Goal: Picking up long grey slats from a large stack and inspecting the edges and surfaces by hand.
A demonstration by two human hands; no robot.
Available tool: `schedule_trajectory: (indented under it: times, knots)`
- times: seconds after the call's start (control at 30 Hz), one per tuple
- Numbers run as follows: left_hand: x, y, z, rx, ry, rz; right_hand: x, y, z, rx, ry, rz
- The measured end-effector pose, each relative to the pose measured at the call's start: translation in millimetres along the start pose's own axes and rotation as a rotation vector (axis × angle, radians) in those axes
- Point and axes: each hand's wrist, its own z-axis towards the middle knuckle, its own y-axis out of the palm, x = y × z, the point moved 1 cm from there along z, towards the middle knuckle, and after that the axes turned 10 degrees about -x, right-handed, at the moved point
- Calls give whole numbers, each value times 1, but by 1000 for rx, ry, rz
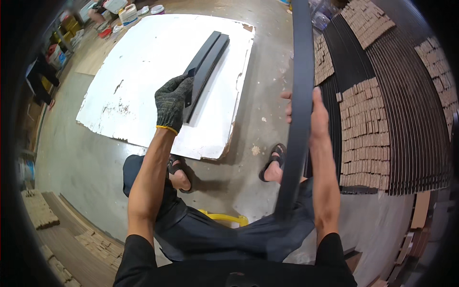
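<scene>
My left hand (173, 100), in a dark grey knitted glove with a yellow cuff edge, is closed over a small dark piece (188, 99) whose kind I cannot make out. It is beside two dark grey strips (210, 60) that lie side by side on a white board (138, 62). On the right, my bare right hand (319, 117) grips a long dark strip (302, 76) from beneath, fingers showing on its left side and the thumb along its right. That strip runs from the top of the view down to my right thigh.
Stacks of strips with brown end faces (366, 136) and dark sides fill the right. More boards (81, 239) lie at the lower left. Containers (128, 14) stand at the far left, near another person's leg (45, 79). A yellow seat edge (224, 218) shows between my legs.
</scene>
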Motion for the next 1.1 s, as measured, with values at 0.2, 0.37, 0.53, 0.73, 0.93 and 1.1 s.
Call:
schedule_trajectory:
  times: [0.2, 0.37, 0.53, 0.73, 0.93, 1.1]
  knots:
    - [17, -2, -3, 47, 183, 213, -7, 33, -53, -127, 303, 152]
    - [23, -8, 7, 33, 237, 382, 50, 30, -127, -146, 487, 179]
    - [15, -19, 5, 19, 376, 581, 78, 45, -145, -164, 587, 157]
    - [17, -21, -3, 55, 499, 838, 79, 43, -139, -491, 673, 19]
    - [18, 2, -19, 16, 610, 938, 76, 73, -150, -282, 451, -8]
    - [3, 27, -36, -84, 801, 1114, 78, 85, -144, -172, 494, 111]
